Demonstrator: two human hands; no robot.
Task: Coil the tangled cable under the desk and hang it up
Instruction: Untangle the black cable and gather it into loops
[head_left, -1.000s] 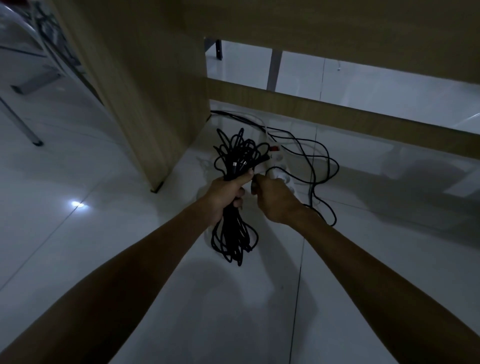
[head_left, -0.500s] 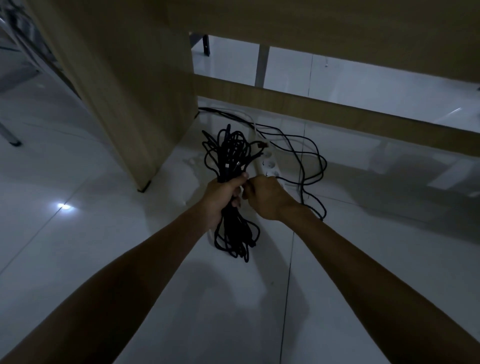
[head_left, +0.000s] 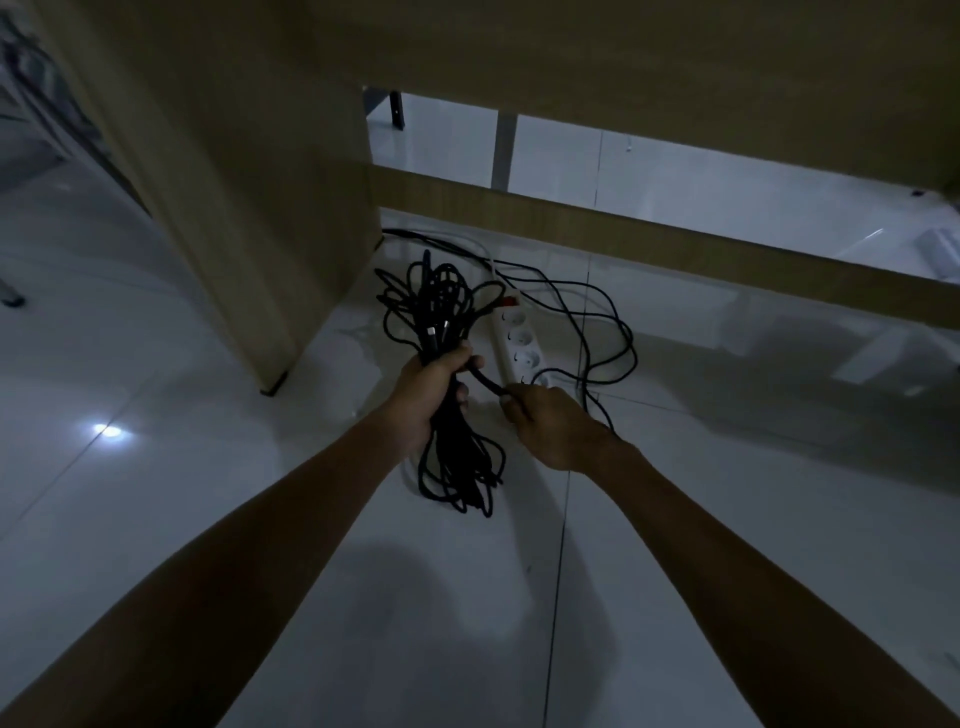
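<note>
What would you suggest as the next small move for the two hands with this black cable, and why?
Probably wrap the strand pinched in the right hand around the bundled cable gripped by the left hand: the loops look gathered, with one short strand spanning both hands.

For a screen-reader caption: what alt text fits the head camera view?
A left hand grips a bundle of black cable while the right hand pinches one strand of it, above a white tiled floor. Behind them, a white power strip lies under a wooden desk.
</note>
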